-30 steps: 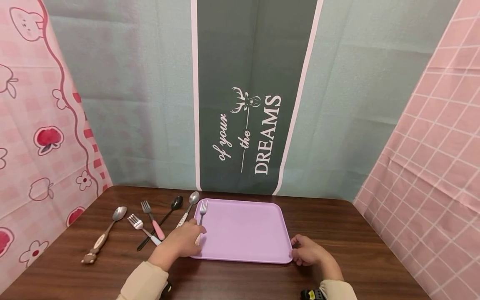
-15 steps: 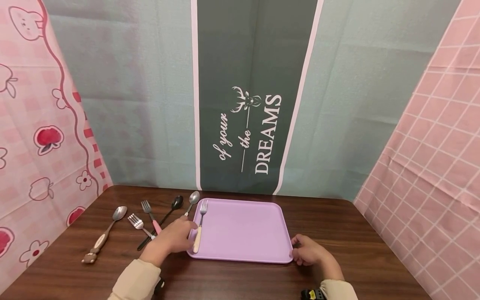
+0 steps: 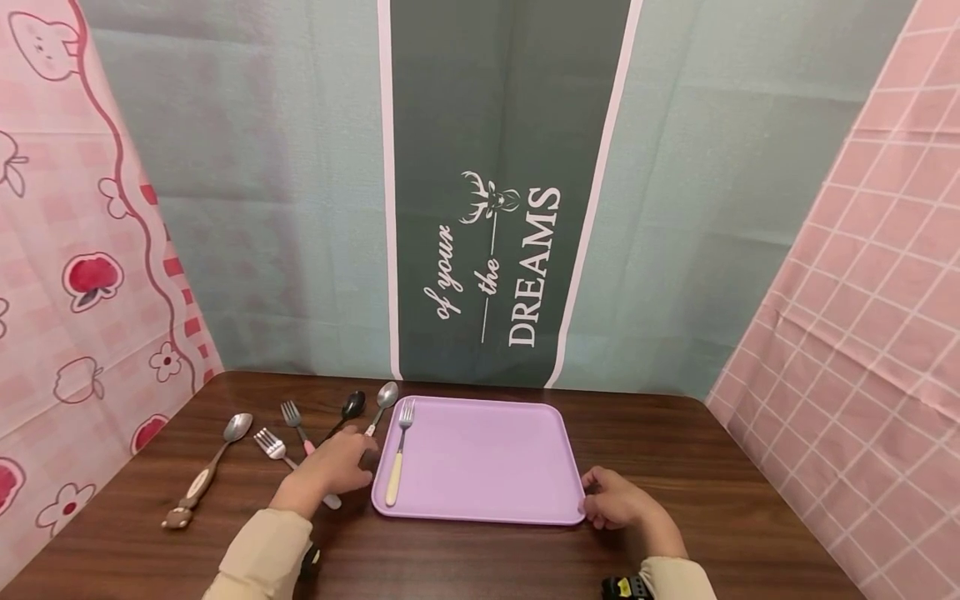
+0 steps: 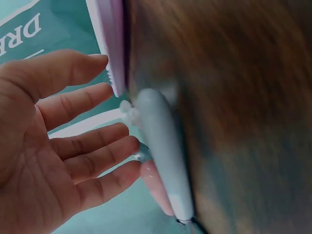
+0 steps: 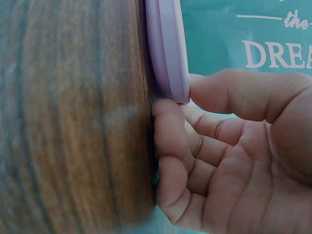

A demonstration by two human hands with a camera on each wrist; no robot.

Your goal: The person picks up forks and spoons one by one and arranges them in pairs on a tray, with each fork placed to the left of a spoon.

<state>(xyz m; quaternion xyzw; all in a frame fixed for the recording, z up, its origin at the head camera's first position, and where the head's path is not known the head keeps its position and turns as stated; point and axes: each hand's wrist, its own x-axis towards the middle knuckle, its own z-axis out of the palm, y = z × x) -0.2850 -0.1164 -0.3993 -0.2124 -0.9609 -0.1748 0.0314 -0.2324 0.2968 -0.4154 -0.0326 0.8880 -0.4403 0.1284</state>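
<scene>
My right hand (image 3: 617,500) pinches the near right corner of the purple tray (image 3: 487,471); in the right wrist view the thumb lies on the rim and the other fingers curl beside and below it. A fork (image 3: 395,475) with a cream handle lies along the tray's left side. My left hand (image 3: 330,467) hovers left of the tray over the cutlery, its fingers relaxed and holding nothing. Beneath it lies a fork (image 3: 270,444) with a pale handle (image 4: 165,151). The pink-handled fork (image 3: 292,414) and black spoon (image 3: 353,405) are partly hidden by that hand.
A spoon (image 3: 387,393) with a patterned white handle lies just off the tray's far left corner. At the far left of the wooden table (image 3: 712,467) is a spoon (image 3: 206,475) with a brown bear-ended handle. Fabric curtains (image 3: 285,208) stand behind and at both sides.
My left hand has let go of the cream-handled fork, leaving it on the tray, and has moved left over the other cutlery. The right hand stays at the tray's corner.
</scene>
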